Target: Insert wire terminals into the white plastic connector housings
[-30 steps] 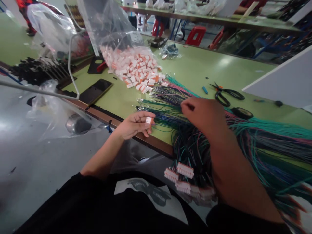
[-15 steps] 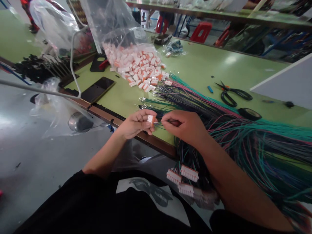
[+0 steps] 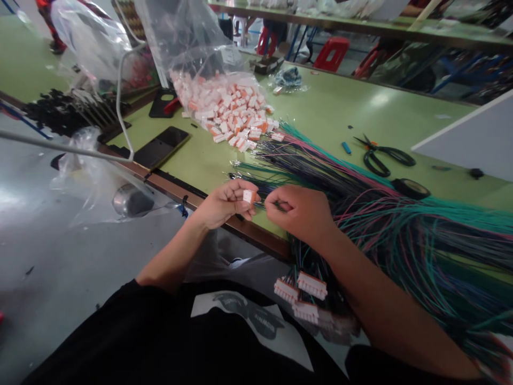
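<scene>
My left hand (image 3: pixel 222 205) pinches a small white-and-orange connector housing (image 3: pixel 248 197) between thumb and fingers, above the table's front edge. Just to its right, my right hand (image 3: pixel 300 211) is closed, thumb against curled index finger. A thin wire runs at its fingertips by the housing; its far end is hidden by the fingers. Behind both hands lies a thick bundle of black, green and pink wires (image 3: pixel 316 166), their metal-tipped ends pointing left. Below my right forearm hang several wired connectors (image 3: pixel 311 285), white with orange edges.
Loose connector housings (image 3: pixel 236 109) spill from a clear plastic bag (image 3: pixel 184 37) at the back. A phone (image 3: pixel 162 148) lies left, near a bent metal rod (image 3: pixel 120 96). Scissors (image 3: pixel 387 155), a black tape roll (image 3: pixel 411 188) and a white panel (image 3: pixel 473 136) are on the right.
My right hand's fingers have curled in more, and the wire between it and the housing shows less. The left hand keeps its hold, with the housing turned slightly.
</scene>
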The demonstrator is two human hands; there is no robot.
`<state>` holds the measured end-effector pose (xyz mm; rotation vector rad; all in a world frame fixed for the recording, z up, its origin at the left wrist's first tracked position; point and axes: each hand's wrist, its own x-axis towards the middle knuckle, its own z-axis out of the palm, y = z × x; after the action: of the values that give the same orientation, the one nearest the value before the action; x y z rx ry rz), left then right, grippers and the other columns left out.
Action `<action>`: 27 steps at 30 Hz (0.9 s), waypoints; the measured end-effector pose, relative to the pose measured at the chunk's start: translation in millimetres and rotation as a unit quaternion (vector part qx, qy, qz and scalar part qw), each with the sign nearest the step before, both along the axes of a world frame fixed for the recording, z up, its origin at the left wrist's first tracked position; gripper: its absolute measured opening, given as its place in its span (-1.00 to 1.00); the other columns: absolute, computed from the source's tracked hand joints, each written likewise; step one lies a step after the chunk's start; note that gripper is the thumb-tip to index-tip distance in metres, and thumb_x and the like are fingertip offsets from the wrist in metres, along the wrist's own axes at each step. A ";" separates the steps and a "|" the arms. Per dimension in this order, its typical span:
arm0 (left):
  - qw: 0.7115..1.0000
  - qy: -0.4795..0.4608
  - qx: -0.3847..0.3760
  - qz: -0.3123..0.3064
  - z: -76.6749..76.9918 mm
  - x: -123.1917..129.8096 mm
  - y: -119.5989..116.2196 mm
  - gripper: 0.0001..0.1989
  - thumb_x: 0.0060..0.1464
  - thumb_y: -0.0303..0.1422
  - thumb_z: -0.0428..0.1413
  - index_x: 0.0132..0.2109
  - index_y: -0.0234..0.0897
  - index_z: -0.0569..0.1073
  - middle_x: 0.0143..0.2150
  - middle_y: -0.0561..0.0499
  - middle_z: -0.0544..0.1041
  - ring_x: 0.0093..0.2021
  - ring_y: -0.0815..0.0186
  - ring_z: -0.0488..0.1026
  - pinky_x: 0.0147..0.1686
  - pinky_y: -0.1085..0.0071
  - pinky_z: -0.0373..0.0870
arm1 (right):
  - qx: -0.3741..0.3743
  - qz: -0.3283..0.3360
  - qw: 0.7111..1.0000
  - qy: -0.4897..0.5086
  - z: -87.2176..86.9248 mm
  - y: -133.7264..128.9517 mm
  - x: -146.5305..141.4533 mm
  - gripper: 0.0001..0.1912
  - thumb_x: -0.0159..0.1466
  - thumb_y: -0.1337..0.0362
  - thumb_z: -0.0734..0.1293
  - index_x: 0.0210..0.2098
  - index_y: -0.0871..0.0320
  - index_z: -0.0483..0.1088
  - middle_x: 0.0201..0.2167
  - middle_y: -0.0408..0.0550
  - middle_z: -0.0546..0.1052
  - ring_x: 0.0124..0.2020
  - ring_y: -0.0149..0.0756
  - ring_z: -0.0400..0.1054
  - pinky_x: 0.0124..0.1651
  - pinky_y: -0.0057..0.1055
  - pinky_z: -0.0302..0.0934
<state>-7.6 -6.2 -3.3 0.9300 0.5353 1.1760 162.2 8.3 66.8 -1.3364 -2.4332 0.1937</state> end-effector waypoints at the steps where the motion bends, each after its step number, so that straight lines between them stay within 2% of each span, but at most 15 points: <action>1: 1.000 0.001 0.000 0.003 0.3 0.4 0.0 -0.63 -0.17 -0.39 0.34 -0.20 -0.33 0.40 -0.45 0.11 0.51 -0.48 0.45 0.50 -0.50 0.59 0.45 | 0.001 -0.004 1.000 -0.006 -0.4 -0.6 -1.1 -0.80 0.05 0.29 0.19 -0.62 0.12 0.39 -0.72 -0.18 0.25 -0.61 -0.45 0.05 -0.48 -0.46 -0.12; 13: 0.998 0.007 -0.018 0.054 -1.7 4.3 -4.2 -0.60 -0.28 -0.36 0.39 -0.26 -0.33 0.44 -0.48 0.11 0.54 -0.54 0.46 0.49 -0.51 0.56 0.46 | -0.031 0.029 0.999 0.025 -11.7 2.6 -4.1 -0.83 0.04 0.30 0.22 -0.66 0.13 0.32 -0.74 -0.22 0.22 -0.62 -0.47 0.04 -0.48 -0.49 -0.13; 20: 0.996 0.037 -0.025 0.083 2.2 8.6 -8.5 -0.67 -0.30 -0.40 0.39 -0.33 -0.33 0.47 -0.55 0.15 0.52 -0.61 0.48 0.44 -0.56 0.57 0.46 | -0.045 0.030 0.998 0.024 -19.6 -2.5 -8.5 -0.81 0.09 0.30 0.23 -0.62 0.14 0.36 -0.68 -0.19 0.33 -0.59 -0.47 0.07 -0.46 -0.47 -0.15; 22: 0.995 0.040 -0.021 0.088 3.0 9.0 -9.5 -0.68 -0.30 -0.41 0.39 -0.33 -0.32 0.48 -0.55 0.15 0.53 -0.61 0.49 0.45 -0.57 0.60 0.45 | -0.076 0.033 0.996 0.040 -17.2 0.1 -6.0 -0.82 0.10 0.30 0.24 -0.60 0.16 0.39 -0.65 -0.18 0.39 -0.58 -0.48 0.10 -0.45 -0.48 -0.12; 25: 0.996 0.052 -0.007 0.075 2.4 7.5 -10.5 -0.69 -0.26 -0.41 0.38 -0.30 -0.32 0.49 -0.51 0.12 0.55 -0.55 0.46 0.50 -0.55 0.61 0.46 | -0.175 0.109 0.975 0.082 -7.7 17.1 10.1 -0.80 0.14 0.24 0.25 -0.49 0.16 0.47 -0.54 -0.17 0.49 -0.52 -0.46 0.23 -0.40 -0.50 0.01; 27: 0.997 0.052 -0.001 0.064 0.8 5.3 -10.9 -0.66 -0.25 -0.39 0.37 -0.26 -0.32 0.49 -0.46 0.08 0.58 -0.51 0.41 0.54 -0.55 0.59 0.47 | -0.187 0.120 0.971 0.082 -1.2 35.3 27.7 -0.75 0.19 0.19 0.22 -0.39 0.14 0.51 -0.42 -0.13 0.55 -0.40 -0.40 0.34 -0.32 -0.48 0.11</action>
<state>-2.2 -17.2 -2.4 0.9704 0.6882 1.2463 190.0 43.6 65.6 -1.1044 -2.4894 0.8285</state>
